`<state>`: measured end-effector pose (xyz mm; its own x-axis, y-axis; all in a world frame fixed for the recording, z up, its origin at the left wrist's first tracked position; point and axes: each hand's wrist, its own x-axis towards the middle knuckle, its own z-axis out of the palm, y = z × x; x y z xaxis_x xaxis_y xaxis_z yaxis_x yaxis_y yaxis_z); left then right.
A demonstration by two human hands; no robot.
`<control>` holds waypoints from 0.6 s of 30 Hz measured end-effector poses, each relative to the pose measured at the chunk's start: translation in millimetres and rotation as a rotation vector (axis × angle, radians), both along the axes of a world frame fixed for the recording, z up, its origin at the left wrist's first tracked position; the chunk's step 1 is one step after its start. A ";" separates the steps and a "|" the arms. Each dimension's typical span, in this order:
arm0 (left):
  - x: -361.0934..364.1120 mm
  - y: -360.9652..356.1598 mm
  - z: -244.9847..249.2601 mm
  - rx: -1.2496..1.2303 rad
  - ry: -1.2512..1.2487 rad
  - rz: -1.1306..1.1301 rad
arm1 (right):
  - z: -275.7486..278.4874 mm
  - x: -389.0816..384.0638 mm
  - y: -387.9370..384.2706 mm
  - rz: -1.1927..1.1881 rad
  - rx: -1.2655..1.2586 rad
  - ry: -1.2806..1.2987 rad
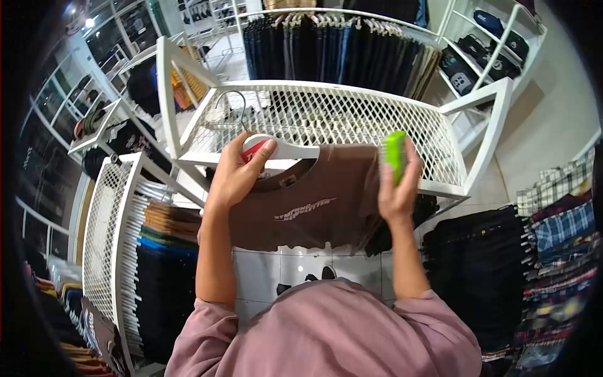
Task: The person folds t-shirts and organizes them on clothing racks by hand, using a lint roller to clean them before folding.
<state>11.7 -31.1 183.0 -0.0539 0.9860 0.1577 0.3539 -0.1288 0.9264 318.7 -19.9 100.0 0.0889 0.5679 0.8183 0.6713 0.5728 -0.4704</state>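
Note:
A brown T-shirt [301, 217] with small white lettering on its chest hangs on a white hanger [292, 149]. My left hand [237, 168] is closed round the neck of that hanger, thumb over its red label, with the metal hook sticking up above. In my right hand [401, 188] is a bright green brush [394, 154], bristles facing left, held upright beside the shirt's right shoulder. The brush looks slightly blurred.
A white mesh rack [326, 100] stands right in front of me. Hanging trousers [326, 47] line the back, and caps [490, 53] sit on shelves at far right. Folded plaid shirts [559, 226] are at right; another mesh-topped rack [103, 220] with clothes is at left.

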 end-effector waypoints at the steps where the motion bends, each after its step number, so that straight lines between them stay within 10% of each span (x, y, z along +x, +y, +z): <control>1: -6.6 -4.4 -0.5 -0.019 0.005 0.010 | 3.4 -31.5 -9.2 0.058 0.044 -0.026; 5: -33.7 -29.2 -4.9 -0.063 -0.046 0.067 | -11.1 -111.8 -17.1 0.058 0.191 -0.268; 12: -127.0 -85.7 -23.5 -0.172 -0.368 0.196 | -50.6 -84.3 -2.1 -0.333 0.002 0.038; 18: -156.0 -102.3 -35.5 -0.218 -0.369 0.109 | -14.5 -188.7 -89.4 0.009 0.134 -0.129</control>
<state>-144.3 -133.4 147.5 -0.1730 0.9795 -0.1030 -0.0051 0.1037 0.9946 130.1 -109.3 85.5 -0.0265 0.4536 0.8908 0.7154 0.6310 -0.3000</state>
